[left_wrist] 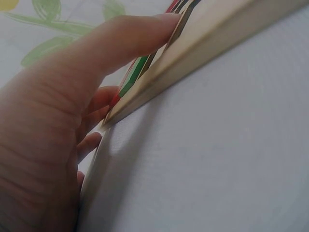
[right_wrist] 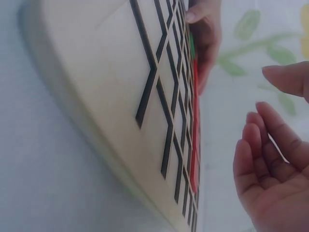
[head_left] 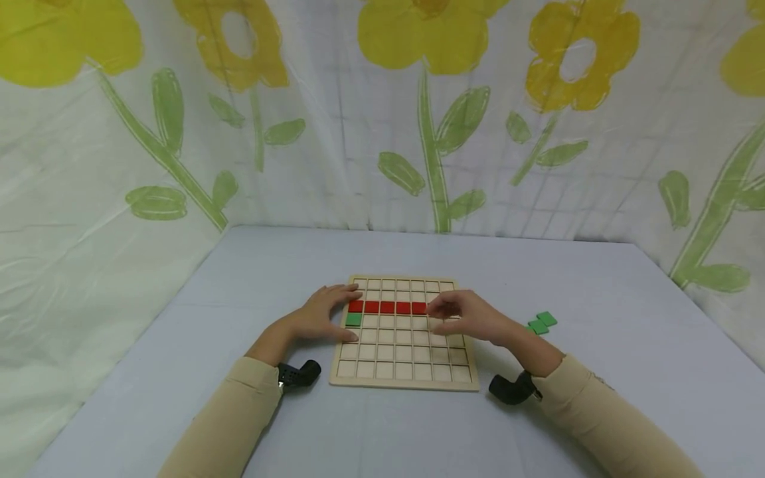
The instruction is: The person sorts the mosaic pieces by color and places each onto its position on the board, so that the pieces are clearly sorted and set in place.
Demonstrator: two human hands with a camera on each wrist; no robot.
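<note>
Below the middle of the frame, the left hand rests spread on the grid board; the right hand hovers, its thumb and fingers apart.

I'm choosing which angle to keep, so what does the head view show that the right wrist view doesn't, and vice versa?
Only the head view shows the tan sleeves and, right of the grid board, the loose green tiles. Only the right wrist view shows the palm of the right hand, visibly empty. Both share the grid board, its red tiles, its green tile, the right hand and the left hand.
</note>
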